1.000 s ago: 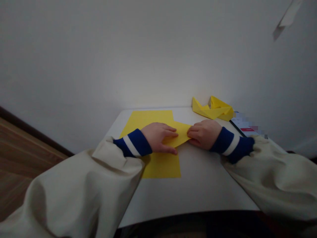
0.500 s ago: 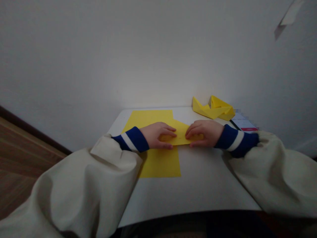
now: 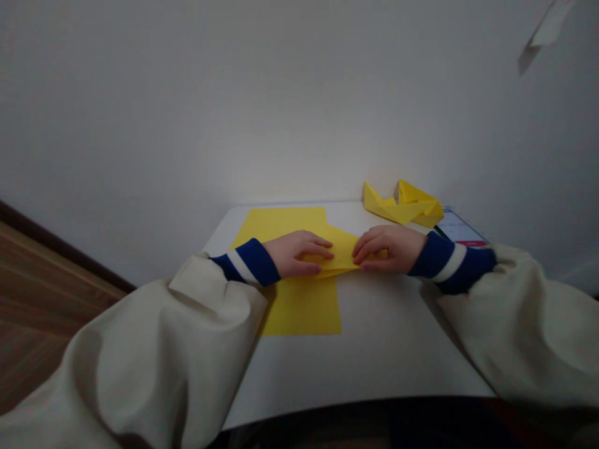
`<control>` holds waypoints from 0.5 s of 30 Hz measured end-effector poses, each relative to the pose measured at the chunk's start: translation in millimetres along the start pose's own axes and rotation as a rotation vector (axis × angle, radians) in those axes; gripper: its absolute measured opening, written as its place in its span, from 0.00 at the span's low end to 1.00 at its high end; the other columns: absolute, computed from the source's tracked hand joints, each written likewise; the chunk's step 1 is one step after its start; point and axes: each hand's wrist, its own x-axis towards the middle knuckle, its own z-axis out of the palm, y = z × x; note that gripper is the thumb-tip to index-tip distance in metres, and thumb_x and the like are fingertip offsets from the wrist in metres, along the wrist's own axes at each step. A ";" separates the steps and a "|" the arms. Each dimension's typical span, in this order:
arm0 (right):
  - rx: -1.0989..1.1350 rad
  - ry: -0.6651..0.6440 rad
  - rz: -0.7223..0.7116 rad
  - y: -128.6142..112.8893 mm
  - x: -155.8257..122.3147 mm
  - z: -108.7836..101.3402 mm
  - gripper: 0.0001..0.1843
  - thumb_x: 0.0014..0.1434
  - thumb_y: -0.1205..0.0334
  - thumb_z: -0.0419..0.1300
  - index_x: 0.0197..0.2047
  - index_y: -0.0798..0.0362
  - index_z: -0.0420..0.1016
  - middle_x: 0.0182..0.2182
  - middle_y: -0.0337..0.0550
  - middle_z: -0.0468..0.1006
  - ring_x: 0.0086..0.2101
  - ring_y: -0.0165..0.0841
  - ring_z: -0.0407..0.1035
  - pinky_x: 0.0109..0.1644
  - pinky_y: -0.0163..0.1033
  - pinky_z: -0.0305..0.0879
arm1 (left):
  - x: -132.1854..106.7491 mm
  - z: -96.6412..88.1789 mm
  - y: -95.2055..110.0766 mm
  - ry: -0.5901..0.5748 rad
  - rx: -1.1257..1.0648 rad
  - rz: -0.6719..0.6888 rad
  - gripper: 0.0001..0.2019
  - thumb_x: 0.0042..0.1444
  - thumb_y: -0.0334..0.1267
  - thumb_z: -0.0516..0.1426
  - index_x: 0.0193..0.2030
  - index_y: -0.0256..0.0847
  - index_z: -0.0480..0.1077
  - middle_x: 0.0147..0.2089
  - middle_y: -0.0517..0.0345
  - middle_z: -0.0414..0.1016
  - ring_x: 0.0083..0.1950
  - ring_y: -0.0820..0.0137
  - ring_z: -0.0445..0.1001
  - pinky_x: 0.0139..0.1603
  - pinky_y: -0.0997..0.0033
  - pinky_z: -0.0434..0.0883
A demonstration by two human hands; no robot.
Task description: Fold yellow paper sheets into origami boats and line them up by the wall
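Observation:
A folded piece of yellow paper point(image 3: 343, 248) lies between my hands, partly over a flat yellow sheet point(image 3: 304, 308). My left hand point(image 3: 302, 252) holds its left side, thumb at the near edge and fingers on top. At the right end, my right hand point(image 3: 384, 249) pinches the paper between thumb and curled fingers. The near edge shows two layers slightly apart. My palms hide both ends of the folded piece.
A yellow folded paper boat point(image 3: 403, 204) stands at the back right of the white table point(image 3: 384, 349). Behind my right cuff lies a phone point(image 3: 457, 227) with a lit screen. The wall point(image 3: 299, 112) rises at the table's far edge.
My right hand has shifted slightly to the right. The near edge of the folded paper has parted a little into layers. My left hand stays almost in place.

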 end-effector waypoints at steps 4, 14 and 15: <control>-0.035 -0.025 0.028 -1.4 -0.2 -1.1 0.14 0.58 0.55 0.55 0.37 0.53 0.78 0.38 0.46 0.79 0.39 0.31 0.71 0.46 0.38 0.65 | 0.5 1.6 -2.4 0.007 0.033 0.021 0.18 0.55 0.34 0.53 0.53 0.36 0.69 0.59 0.46 0.66 0.58 0.63 0.65 0.60 0.61 0.59; -0.320 -0.079 0.166 -17.6 0.9 -6.5 0.12 0.58 0.61 0.52 0.36 0.52 0.77 0.35 0.44 0.78 0.34 0.32 0.70 0.36 0.36 0.61 | 3.7 3.1 9.5 0.069 0.257 -0.003 0.17 0.57 0.40 0.50 0.49 0.40 0.72 0.53 0.50 0.72 0.52 0.63 0.70 0.52 0.63 0.66; -0.360 -0.076 0.199 -19.7 1.5 -6.9 0.13 0.59 0.61 0.51 0.34 0.52 0.77 0.33 0.44 0.78 0.32 0.32 0.70 0.33 0.36 0.59 | 4.7 1.7 13.6 0.086 0.308 -0.030 0.17 0.58 0.44 0.49 0.47 0.40 0.73 0.51 0.50 0.73 0.50 0.62 0.71 0.50 0.62 0.67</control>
